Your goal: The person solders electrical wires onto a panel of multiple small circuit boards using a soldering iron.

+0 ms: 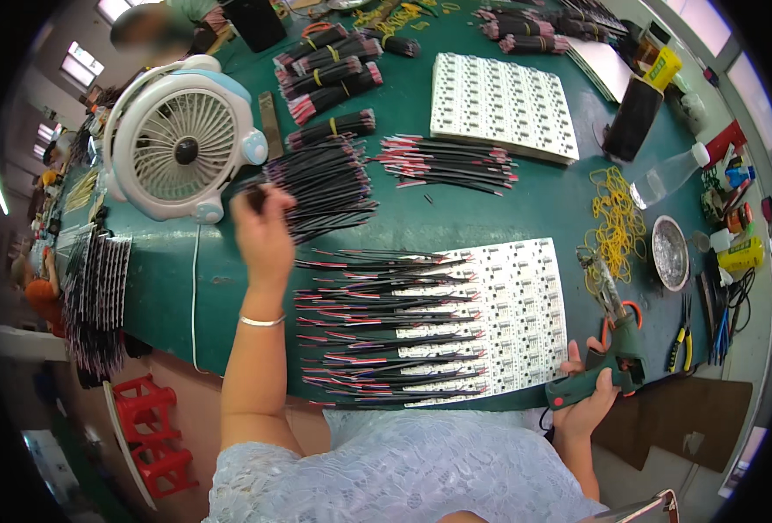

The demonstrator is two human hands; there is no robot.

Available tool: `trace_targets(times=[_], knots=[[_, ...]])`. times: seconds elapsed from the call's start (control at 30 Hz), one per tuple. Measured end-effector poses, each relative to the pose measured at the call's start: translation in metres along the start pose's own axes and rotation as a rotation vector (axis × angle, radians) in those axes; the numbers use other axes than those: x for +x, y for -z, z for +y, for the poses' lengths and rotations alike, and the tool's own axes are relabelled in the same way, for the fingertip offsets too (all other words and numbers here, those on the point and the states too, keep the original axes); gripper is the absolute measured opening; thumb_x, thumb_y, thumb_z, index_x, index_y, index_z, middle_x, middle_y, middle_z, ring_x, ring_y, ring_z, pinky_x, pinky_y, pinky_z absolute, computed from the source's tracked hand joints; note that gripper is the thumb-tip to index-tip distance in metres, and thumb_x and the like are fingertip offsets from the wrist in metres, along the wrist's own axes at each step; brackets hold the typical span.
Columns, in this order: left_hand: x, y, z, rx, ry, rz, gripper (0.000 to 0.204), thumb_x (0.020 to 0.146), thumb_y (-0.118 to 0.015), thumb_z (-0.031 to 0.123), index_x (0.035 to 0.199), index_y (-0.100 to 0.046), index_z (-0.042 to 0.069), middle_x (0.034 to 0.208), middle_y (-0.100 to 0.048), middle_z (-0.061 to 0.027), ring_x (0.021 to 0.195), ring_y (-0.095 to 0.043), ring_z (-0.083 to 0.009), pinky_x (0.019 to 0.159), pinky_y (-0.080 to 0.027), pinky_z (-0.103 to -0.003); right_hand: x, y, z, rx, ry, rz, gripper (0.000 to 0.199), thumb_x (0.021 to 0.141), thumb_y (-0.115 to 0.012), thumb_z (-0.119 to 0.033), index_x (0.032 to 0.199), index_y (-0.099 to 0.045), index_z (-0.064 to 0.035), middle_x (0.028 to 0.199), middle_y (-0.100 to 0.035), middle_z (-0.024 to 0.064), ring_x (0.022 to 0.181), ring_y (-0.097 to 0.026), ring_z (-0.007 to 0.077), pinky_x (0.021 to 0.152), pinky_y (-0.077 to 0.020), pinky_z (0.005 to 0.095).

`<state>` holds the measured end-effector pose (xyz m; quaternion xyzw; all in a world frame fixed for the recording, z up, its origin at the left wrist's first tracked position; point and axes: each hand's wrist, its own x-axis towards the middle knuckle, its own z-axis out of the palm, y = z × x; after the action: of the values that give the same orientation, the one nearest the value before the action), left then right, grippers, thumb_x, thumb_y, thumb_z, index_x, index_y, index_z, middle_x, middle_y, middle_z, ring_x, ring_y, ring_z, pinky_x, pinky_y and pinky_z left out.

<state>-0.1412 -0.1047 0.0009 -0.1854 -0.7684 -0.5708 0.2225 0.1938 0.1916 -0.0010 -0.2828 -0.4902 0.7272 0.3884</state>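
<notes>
My left hand (266, 231), a silver bangle on its wrist, is raised at the left edge of a pile of black sheathed wires (325, 179). Its fingers are closed around something small and dark, too blurred to name. In my right hand (585, 405) is a green soldering gun (585, 383), its metal front pointing up and away from me. Between my arms lies a white sheet of circuit boards (525, 305). Rows of black wires (369, 340) with red and white ends lie across its left part and stick out past its left edge.
A white fan (186, 148) stands at the left back, near bundled wires (329, 74). Beyond lie loose wires (447, 164) and a stack of circuit-board sheets (504, 105). At the right are yellow rubber bands (617, 213), a metal bowl (670, 253), a clear bottle (669, 177) and pliers (682, 336).
</notes>
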Motion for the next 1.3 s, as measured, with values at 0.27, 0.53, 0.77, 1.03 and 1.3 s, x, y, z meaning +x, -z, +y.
trace_targets(times=[0.27,0.53,0.77,1.03,1.3], knots=[[-0.019,0.026,-0.005,-0.44,0.248,0.251,0.021,0.102,-0.043,0.014,0.116,-0.049,0.0,0.09,-0.061,-0.0083,0.085,-0.061,-0.0174,0.087,-0.052,-0.035,0.018,0.002,-0.024,-0.071,0.082,-0.113,0.059,0.092,-0.053,-0.032,0.135,-0.033,0.0046,0.118,-0.055,0.0235,0.07,-0.068,0.0266,0.097,-0.0472,0.0516],[0.006,-0.031,0.108,0.429,-0.295,-0.419,0.035,0.076,-0.062,-0.006,0.11,-0.061,0.006,0.081,-0.062,-0.007,0.067,-0.059,-0.0167,0.061,-0.047,-0.027,0.065,0.002,-0.049,-0.398,0.115,-0.419,0.055,0.089,-0.058,-0.03,0.129,-0.042,0.0052,0.117,-0.059,0.0194,0.076,-0.068,0.0265,0.079,-0.0541,0.0358],[-0.02,-0.106,0.118,0.498,-0.525,-0.949,0.031,0.068,-0.066,0.004,0.098,-0.065,0.006,0.088,-0.061,-0.0053,0.071,-0.062,-0.021,0.057,-0.046,-0.033,0.087,-0.016,-0.063,-0.81,0.168,-0.853,0.06,0.09,-0.055,-0.044,0.125,-0.051,0.0044,0.112,-0.061,0.0151,0.072,-0.065,0.019,0.063,-0.0503,0.0301],[-0.036,-0.12,0.085,0.445,-0.555,-0.936,0.028,0.071,-0.064,0.007,0.098,-0.068,0.006,0.079,-0.054,-0.0028,0.062,-0.056,-0.0181,0.054,-0.044,-0.032,0.049,-0.018,-0.024,-0.228,-0.42,-0.47,0.052,0.085,-0.057,-0.009,0.133,-0.041,0.0046,0.124,-0.055,0.0224,0.082,-0.066,0.0268,0.065,-0.0552,0.0345],[-0.033,-0.119,0.091,0.485,-0.526,-1.021,0.031,0.072,-0.062,0.009,0.102,-0.067,0.007,0.079,-0.051,-0.0023,0.061,-0.055,-0.017,0.052,-0.044,-0.031,0.057,-0.027,-0.019,-0.777,0.001,-0.729,0.023,0.075,-0.063,-0.003,0.097,-0.068,-0.0043,0.086,-0.069,0.0086,0.075,-0.068,0.0238,0.064,-0.051,0.0324]])
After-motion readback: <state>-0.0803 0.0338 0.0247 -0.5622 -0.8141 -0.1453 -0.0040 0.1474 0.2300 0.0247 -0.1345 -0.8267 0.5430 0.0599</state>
